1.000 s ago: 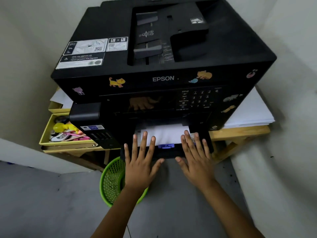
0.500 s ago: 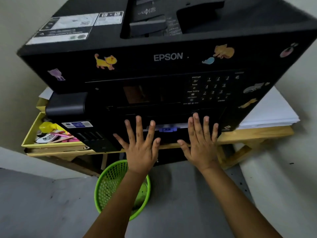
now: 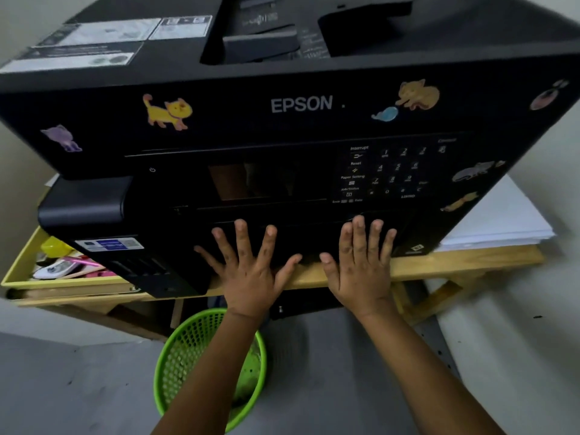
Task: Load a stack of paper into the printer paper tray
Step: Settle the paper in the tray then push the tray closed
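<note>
A black Epson printer [image 3: 282, 120] filled most of the view, sitting on a wooden table [image 3: 470, 262]. Cartoon cat stickers [image 3: 168, 112] dotted its front panel, and a keypad [image 3: 395, 174] sat to the right of a dark screen [image 3: 251, 182]. White labels [image 3: 94, 42] lay on its top at the left.

To the printer's right, a stack of white paper [image 3: 502, 221] rested on the table, partly tucked under the printer's corner. At the left, a yellow tray [image 3: 18, 268] held small pink and white items too blurred to name. Below the table edge, a green mesh basket [image 3: 188, 356] stood on the grey floor [image 3: 62, 387].

The paper tray [image 3: 307, 243] was at the bottom front of the printer, flush with the front, and no paper showed in it from this angle.

Both hands lay flat against the tray's front with fingers spread and pointing up. The left hand [image 3: 251, 274] pressed on the tray's left part, its thumb angled out to the right. The right hand [image 3: 361, 268] pressed on the tray's right part, its thumb angled out to the left. The two thumbs were near each other but apart. Neither hand gripped anything.
</note>
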